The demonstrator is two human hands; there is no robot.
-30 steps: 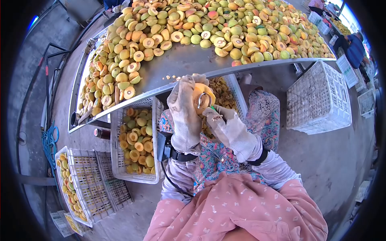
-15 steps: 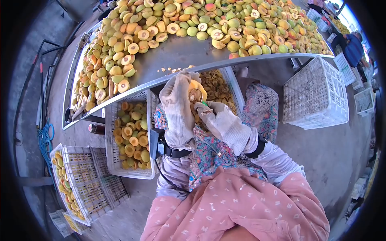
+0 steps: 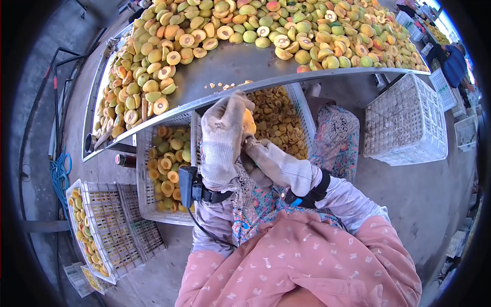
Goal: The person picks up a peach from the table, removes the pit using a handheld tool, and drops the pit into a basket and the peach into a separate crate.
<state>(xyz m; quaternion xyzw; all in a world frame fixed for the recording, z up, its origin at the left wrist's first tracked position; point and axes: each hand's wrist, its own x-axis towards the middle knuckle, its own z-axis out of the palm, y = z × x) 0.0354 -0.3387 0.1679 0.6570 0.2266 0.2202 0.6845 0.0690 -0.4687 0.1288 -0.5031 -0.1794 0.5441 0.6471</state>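
Observation:
My left hand (image 3: 225, 120), in a soiled knitted glove, is closed around a peach half (image 3: 249, 123) just below the table's front edge. Its orange flesh shows between the hands. My right hand (image 3: 266, 156), gloved too, has its fingers curled close against the underside of the fruit. A small pitting tool with a green part showed in its grip a moment before; now the fingers hide it. Below and behind the hands stands a white crate (image 3: 305, 115) of brownish-yellow pit pieces or scraps (image 3: 279, 120). Left of it, another crate (image 3: 148, 204) holds hollowed peach halves (image 3: 169, 166).
A metal table (image 3: 225, 64) carries a large heap of cut peaches (image 3: 255, 25). White crates (image 3: 404, 123) are stacked at the right. A tilted crate (image 3: 110, 220) of fruit stands at the lower left, near a blue hose (image 3: 60, 171). Another person (image 3: 453, 64) is at the far right.
My right hand has turned and drawn slightly down, and the green part of the tool has gone from sight. The peach half has turned in my left hand, hiding its pit side.

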